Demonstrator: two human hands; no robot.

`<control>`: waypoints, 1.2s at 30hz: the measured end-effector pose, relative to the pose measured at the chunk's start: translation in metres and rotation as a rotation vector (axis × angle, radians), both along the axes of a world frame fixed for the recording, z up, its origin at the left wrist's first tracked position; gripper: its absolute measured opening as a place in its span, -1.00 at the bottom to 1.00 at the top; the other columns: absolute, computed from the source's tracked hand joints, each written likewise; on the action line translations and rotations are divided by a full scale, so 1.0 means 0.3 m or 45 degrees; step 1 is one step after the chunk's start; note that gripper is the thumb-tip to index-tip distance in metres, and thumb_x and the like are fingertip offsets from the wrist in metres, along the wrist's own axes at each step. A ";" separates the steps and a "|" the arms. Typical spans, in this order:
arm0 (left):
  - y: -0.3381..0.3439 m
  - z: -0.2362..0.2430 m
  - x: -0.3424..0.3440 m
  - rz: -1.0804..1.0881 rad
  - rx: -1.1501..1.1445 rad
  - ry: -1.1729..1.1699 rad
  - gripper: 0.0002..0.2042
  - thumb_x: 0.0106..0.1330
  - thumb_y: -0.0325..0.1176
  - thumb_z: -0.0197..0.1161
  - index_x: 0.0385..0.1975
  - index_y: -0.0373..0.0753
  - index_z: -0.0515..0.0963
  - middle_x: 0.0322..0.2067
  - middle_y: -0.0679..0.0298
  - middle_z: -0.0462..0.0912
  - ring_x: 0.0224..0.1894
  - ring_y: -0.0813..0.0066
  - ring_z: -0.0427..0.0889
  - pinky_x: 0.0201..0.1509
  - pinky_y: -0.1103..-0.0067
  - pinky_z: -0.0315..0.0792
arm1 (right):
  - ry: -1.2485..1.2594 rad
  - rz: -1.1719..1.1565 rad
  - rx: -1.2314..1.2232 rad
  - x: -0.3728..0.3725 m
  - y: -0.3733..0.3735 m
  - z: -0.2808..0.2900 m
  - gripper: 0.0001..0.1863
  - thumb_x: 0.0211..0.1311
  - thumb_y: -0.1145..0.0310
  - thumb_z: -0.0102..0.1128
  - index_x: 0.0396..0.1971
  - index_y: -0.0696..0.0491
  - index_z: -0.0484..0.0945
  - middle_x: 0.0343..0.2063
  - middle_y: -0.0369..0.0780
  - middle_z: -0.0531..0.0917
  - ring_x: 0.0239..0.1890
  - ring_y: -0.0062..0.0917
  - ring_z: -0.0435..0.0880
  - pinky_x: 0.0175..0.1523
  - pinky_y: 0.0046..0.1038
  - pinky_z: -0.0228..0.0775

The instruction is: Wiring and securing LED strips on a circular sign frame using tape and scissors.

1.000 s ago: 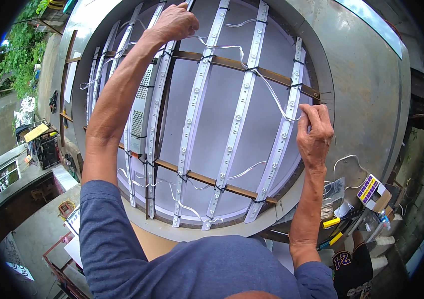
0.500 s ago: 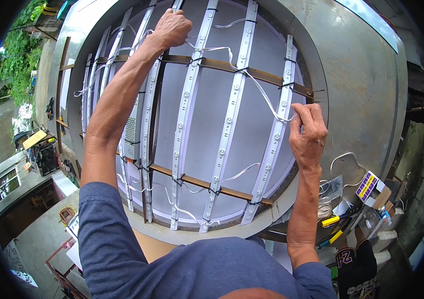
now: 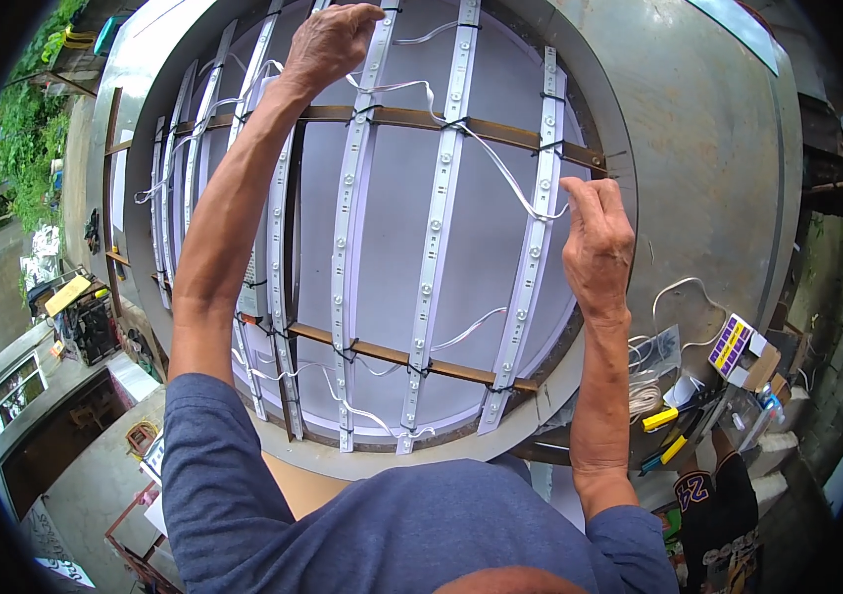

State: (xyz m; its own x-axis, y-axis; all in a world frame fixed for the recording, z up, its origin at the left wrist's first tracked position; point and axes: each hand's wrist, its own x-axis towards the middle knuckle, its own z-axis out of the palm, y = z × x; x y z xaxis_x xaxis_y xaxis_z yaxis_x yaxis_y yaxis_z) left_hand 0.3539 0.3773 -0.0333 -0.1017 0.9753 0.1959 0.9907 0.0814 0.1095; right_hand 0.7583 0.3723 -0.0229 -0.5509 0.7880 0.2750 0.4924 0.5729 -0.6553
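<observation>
A large round grey metal sign frame (image 3: 622,109) lies before me, lined with white LED strips (image 3: 433,228) tied by black cable ties to two brown crossbars (image 3: 500,129). My right hand (image 3: 599,247) pinches the end of a thin white wire (image 3: 505,176) beside the rightmost LED strip (image 3: 538,233). That wire loops left across the strips toward my left hand (image 3: 330,45), which is closed at the far side, its fingertips by another strip. Whatever its fingers hold is hidden. My left forearm partly covers a perforated metal box (image 3: 257,282) between strips.
A wide metal sheet (image 3: 708,158) extends right of the ring. At the lower right are a coil of white wire (image 3: 643,398), yellow-handled tools (image 3: 661,420), a purple-and-yellow box (image 3: 730,343) and a person in black clothing (image 3: 723,505). A cluttered bench (image 3: 75,317) stands at left.
The view has shifted slightly, so the frame sits further left and up. My left hand has moved right relative to the strips, to the neighbouring one. My right hand keeps its pinch on the wire.
</observation>
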 end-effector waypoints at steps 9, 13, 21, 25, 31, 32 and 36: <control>-0.095 0.013 0.176 -0.391 -0.070 -0.258 -0.82 0.37 -0.38 0.27 -0.08 -0.06 0.69 -0.18 0.30 0.74 -0.07 0.40 0.63 0.05 0.47 0.54 | -0.012 -0.035 -0.040 0.018 -0.002 -0.020 -0.59 0.04 0.83 -0.01 -0.12 0.16 0.58 -0.32 -0.13 0.51 -0.32 -0.24 0.62 -0.19 -0.25 0.52; -0.113 0.017 0.161 -0.499 -0.111 -0.320 -0.78 0.32 -0.40 0.32 -0.06 -0.04 0.70 -0.32 0.30 0.72 -0.19 0.36 0.62 -0.06 0.43 0.50 | 0.001 -0.016 0.020 0.019 0.005 -0.019 -0.65 0.09 0.76 0.02 -0.15 0.15 0.59 -0.32 -0.12 0.53 -0.32 -0.22 0.63 -0.20 -0.25 0.52; -0.175 0.073 0.253 -0.278 0.025 -0.202 -0.79 0.25 -0.45 0.35 -0.11 -0.24 0.67 -0.21 0.19 0.72 -0.13 0.23 0.62 0.00 0.36 0.50 | 0.001 -0.001 0.163 0.015 0.011 -0.067 -0.72 0.11 0.67 0.11 -0.17 0.11 0.61 -0.33 -0.13 0.55 -0.35 -0.22 0.68 -0.21 -0.29 0.60; -0.249 0.163 0.399 0.235 0.022 -0.758 -0.71 0.27 -0.50 0.34 -0.01 -0.24 0.62 -0.09 0.13 0.68 -0.04 0.24 0.63 0.13 0.36 0.50 | -0.067 -0.038 0.188 0.037 0.018 -0.080 -0.74 0.13 0.64 0.12 -0.18 0.09 0.62 -0.32 -0.15 0.57 -0.33 -0.23 0.69 -0.19 -0.30 0.62; -0.563 0.164 0.641 -0.045 -0.036 -0.858 -0.76 0.27 -0.47 0.37 -0.07 -0.19 0.69 -0.24 0.28 0.78 -0.23 0.55 0.74 -0.11 0.61 0.61 | -0.032 -0.008 0.076 0.016 0.012 -0.028 -0.73 0.17 0.68 -0.08 -0.20 0.15 0.56 -0.30 0.00 0.51 -0.22 0.00 0.59 -0.12 -0.16 0.48; -0.606 0.151 0.725 -0.012 -0.076 -1.045 -0.72 0.28 -0.52 0.33 -0.01 -0.22 0.65 -0.18 0.25 0.76 -0.17 0.50 0.74 -0.05 0.57 0.61 | -0.006 -0.010 0.096 0.012 0.015 -0.040 -0.74 0.19 0.68 -0.06 -0.21 0.15 0.57 -0.31 -0.02 0.53 -0.25 -0.04 0.61 -0.14 -0.19 0.50; -0.697 0.096 0.978 0.297 -0.315 -1.295 -0.68 0.36 -0.56 0.19 0.11 -0.28 0.52 -0.04 0.13 0.69 -0.01 0.37 0.69 0.14 0.46 0.58 | -0.066 -0.033 0.116 0.021 0.006 -0.072 -0.73 0.21 0.64 -0.01 -0.16 0.10 0.59 -0.28 -0.08 0.56 -0.25 -0.09 0.65 -0.12 -0.20 0.53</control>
State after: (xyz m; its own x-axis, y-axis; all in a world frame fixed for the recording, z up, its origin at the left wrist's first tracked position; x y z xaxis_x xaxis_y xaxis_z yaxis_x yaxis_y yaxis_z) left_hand 0.6473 0.1684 -0.0046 -0.2947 0.9117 -0.2863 0.4007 0.3899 0.8291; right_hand 0.7645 0.3742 -0.0444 -0.5462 0.7750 0.3179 0.5395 0.6158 -0.5743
